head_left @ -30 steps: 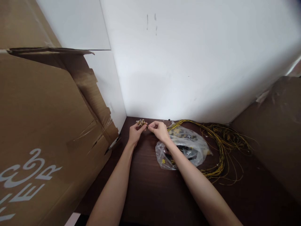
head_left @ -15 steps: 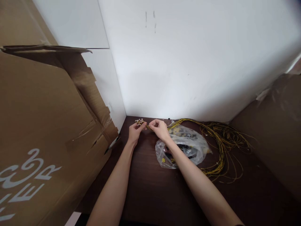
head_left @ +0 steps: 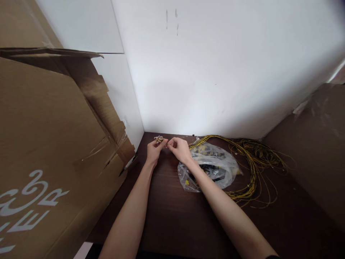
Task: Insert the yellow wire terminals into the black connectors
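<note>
A long bundle of yellow and black wires [head_left: 252, 162] loops over the right side of the dark table. Its far end runs behind my right hand to small pale connectors [head_left: 159, 139], which stick out above my left hand. My left hand [head_left: 154, 151] is closed round the bundle just below those connectors. Thumb and forefinger of my right hand [head_left: 179, 148] pinch together at the wires close beside the left fingertips. Exactly what the right fingertips grip is too small to make out. Under my right forearm lies a clear plastic bag [head_left: 229, 162] with dark and yellow parts inside.
A large cardboard box [head_left: 54, 126] with an open flap stands on the left. Another brown cardboard surface [head_left: 318, 154] borders the right side. A white wall [head_left: 215, 64] rises behind the dark brown table [head_left: 172, 216].
My right hand has shifted slightly left, nearer to the left fingertips. The left hand keeps its hold on the wire bundle. The view has tilted a little.
</note>
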The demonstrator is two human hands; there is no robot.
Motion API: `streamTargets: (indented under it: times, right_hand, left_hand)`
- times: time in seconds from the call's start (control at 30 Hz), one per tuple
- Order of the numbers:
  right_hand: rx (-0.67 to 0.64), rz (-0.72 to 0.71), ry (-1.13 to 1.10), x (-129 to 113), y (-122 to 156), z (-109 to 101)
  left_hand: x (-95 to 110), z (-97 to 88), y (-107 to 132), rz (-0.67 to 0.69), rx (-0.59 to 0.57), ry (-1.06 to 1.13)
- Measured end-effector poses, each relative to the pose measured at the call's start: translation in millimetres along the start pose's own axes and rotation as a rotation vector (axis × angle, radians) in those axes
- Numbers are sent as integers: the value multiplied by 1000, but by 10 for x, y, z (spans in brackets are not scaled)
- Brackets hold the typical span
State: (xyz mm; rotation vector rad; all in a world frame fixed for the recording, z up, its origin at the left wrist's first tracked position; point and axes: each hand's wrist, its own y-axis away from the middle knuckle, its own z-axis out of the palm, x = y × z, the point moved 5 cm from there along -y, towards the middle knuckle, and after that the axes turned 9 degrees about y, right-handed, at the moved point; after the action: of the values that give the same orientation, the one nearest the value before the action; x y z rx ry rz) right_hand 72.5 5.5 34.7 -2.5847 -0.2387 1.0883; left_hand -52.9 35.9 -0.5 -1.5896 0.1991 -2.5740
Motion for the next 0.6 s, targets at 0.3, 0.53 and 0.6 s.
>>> streamTargets:
  times: [0.3, 0.53, 0.6]
  right_hand:
    - [88, 63, -142, -17, -32, -204]
    - [76, 12, -84, -52, -35, -144]
    - [65, 20, -89, -58, -34, -141]
  left_hand:
    - [-9, 34, 8, 13, -72, -41]
    - [-15, 71, 22, 39, -193, -114]
    - [-4, 84, 28, 47, -219, -135]
